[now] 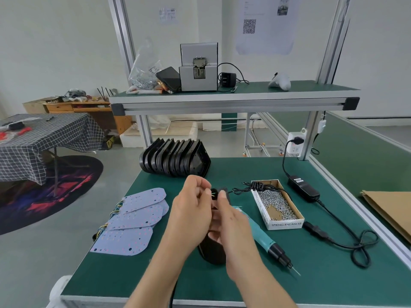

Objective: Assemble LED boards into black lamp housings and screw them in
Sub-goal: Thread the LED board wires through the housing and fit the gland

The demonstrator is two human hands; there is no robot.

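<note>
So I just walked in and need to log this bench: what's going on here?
A person is working on one black lamp housing over the green bench. The left hand and right hand are both at its far end, fingers around thin coloured wires. LED boards, stacked housings, a box of screws and the electric screwdriver lie untouched.

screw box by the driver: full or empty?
Partly full. The open screw box holds a layer of silver screws, with bare cardboard showing at its near end.

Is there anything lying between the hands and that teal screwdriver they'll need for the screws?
Nothing visible does. The screwdriver lies on the green mat directly beside the right hand, its near end hidden under that hand, with the box of screws beyond it.
</note>
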